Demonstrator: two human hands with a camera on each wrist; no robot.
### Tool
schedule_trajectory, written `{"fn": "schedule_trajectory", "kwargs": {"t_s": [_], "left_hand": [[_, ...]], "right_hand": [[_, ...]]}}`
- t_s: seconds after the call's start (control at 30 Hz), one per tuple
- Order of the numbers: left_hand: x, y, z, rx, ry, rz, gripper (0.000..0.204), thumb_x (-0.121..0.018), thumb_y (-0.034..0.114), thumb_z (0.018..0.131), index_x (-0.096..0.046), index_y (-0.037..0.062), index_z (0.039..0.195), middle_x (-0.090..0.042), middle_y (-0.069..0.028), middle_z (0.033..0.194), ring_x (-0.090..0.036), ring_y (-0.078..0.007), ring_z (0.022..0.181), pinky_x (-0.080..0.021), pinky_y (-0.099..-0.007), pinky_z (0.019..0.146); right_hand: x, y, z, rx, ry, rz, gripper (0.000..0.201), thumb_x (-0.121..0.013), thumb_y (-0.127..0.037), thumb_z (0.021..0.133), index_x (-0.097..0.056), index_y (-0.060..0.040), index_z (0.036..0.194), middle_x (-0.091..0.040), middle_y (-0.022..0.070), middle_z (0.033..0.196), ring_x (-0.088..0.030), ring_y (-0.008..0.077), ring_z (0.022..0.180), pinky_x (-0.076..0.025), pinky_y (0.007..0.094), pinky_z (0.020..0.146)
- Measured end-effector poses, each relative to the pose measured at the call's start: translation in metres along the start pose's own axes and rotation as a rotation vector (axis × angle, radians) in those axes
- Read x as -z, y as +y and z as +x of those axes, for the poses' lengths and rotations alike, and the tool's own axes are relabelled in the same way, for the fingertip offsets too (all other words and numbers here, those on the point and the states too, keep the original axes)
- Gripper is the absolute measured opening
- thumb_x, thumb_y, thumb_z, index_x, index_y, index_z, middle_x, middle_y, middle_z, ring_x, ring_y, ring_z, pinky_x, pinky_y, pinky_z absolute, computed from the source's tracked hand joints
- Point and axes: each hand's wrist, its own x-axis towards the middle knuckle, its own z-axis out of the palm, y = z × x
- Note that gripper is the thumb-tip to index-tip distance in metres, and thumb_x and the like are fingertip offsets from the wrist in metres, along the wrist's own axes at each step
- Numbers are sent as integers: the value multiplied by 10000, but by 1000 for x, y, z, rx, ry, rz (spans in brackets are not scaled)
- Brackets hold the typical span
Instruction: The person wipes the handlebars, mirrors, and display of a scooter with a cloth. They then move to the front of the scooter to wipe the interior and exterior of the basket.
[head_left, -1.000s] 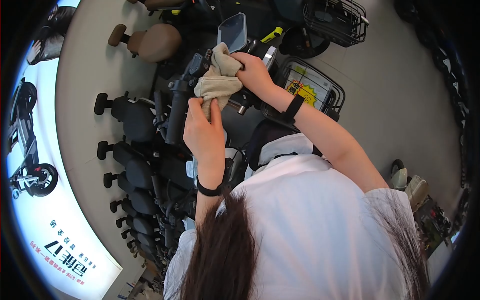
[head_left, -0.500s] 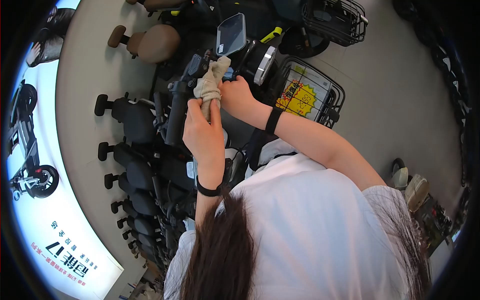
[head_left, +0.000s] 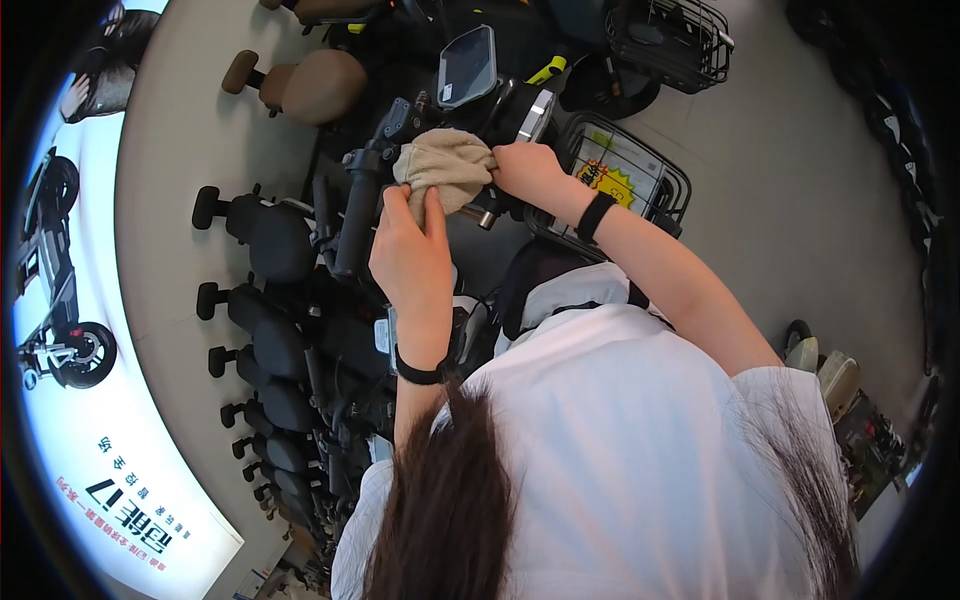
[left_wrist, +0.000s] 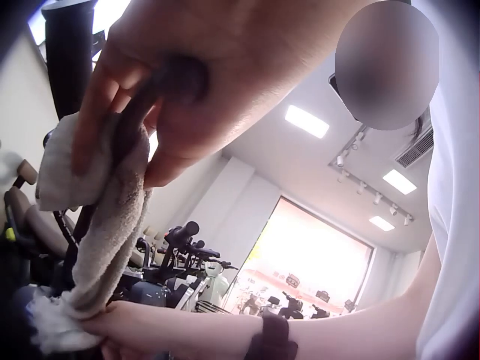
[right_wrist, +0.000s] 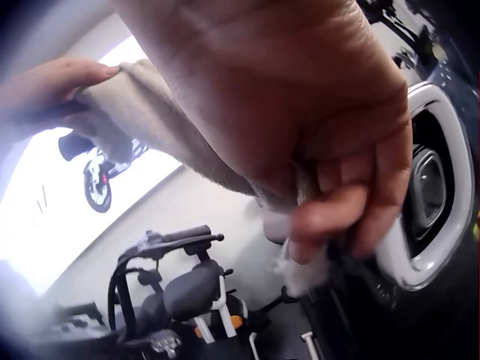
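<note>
In the head view a beige cloth [head_left: 447, 165] is stretched between my two hands in front of the scooter's handlebar grip [head_left: 357, 225]. My left hand [head_left: 412, 265] pinches the near left end between thumb and fingers. The left wrist view shows a dark lever with a rounded end [left_wrist: 184, 79] under that palm, running into the folded cloth [left_wrist: 112, 225]. My right hand [head_left: 540, 178] grips the other end with curled fingers, close beside the headlight's silver trim [head_left: 536, 115]. From the right wrist, the cloth [right_wrist: 161, 120] runs taut back to the left hand.
A mirror [head_left: 467, 65] rises beyond the cloth. To the right sits a wire basket [head_left: 680, 205] holding a yellow price sign [head_left: 612, 185]. Black scooter seats [head_left: 275, 240] line up on the left, with a lit poster [head_left: 130, 470] past them.
My right hand dropped toward me from beyond the cloth, then swung out to the right. The cloth went from bunched and narrow to spread wider. My left hand stays nearly in place.
</note>
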Motion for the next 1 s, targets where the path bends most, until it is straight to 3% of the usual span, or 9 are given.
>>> {"fn": "schedule_trajectory", "kwargs": {"t_s": [0.13,0.23,0.33,0.4,0.47,0.53,0.57,0.77,1.0], "left_hand": [[9,0,-5,-79,-16,93,257,-646,275,1017,-623,52,1143,-736,-181,1049,-702,-417,928,-547,-474,763],[22,2,-11,-98,-33,127,240,-650,271,1017,-624,53,1114,-737,-173,1048,-708,-404,909,-550,-467,752],[34,2,-18,-71,-105,187,218,-653,251,1016,-604,51,1086,-722,-154,985,-709,-377,849,-551,-456,694],[34,3,-18,-75,-132,227,203,-656,229,1016,-586,50,1081,-706,-135,925,-708,-354,798,-552,-445,641],[28,6,-18,19,-118,124,228,-647,273,1019,-588,55,1044,-734,-173,974,-709,-403,888,-547,-478,731],[22,4,-16,11,-95,113,233,-650,275,1019,-589,54,1063,-733,-175,965,-709,-404,886,-546,-475,734],[20,2,-15,1,-71,100,239,-652,277,1019,-591,54,1081,-733,-178,955,-709,-405,883,-545,-473,738],[15,-7,-12,58,-66,-75,281,-674,294,1007,-610,40,1110,-744,-179,968,-715,-411,883,-546,-460,773],[5,-24,13,121,-169,-274,275,-696,272,1004,-582,28,1061,-686,-143,843,-676,-316,721,-514,-376,663]], "right_hand": [[41,5,-27,-91,12,162,199,-617,-180,871,-737,-41,947,-752,143,1014,-721,375,978,-575,474,859],[52,13,-19,47,328,275,269,-611,-125,863,-666,21,1082,-670,199,1232,-617,356,1201,-528,460,963],[75,-5,-7,179,566,466,440,-586,-2,849,-613,-14,1288,-662,182,1266,-629,403,1172,-524,458,991],[80,-21,9,270,572,508,496,-598,15,838,-587,-32,1331,-661,183,1268,-633,413,1163,-523,452,994],[76,-36,28,363,575,553,556,-609,32,827,-560,-51,1375,-661,184,1269,-636,423,1155,-523,447,996],[55,-44,46,273,230,796,555,-670,12,821,-566,-74,1359,-660,191,1271,-643,439,1132,-530,438,974],[45,-44,56,247,248,792,514,-743,-37,815,-579,-66,1301,-660,186,1241,-629,429,1155,-524,430,975],[23,-32,71,394,530,577,487,-699,-33,825,-552,-16,1288,-635,188,1247,-577,387,1228,-496,452,1023],[32,-19,90,393,352,602,526,-749,-43,785,-600,-38,1290,-629,164,1270,-607,387,1180,-512,442,1005]]}}
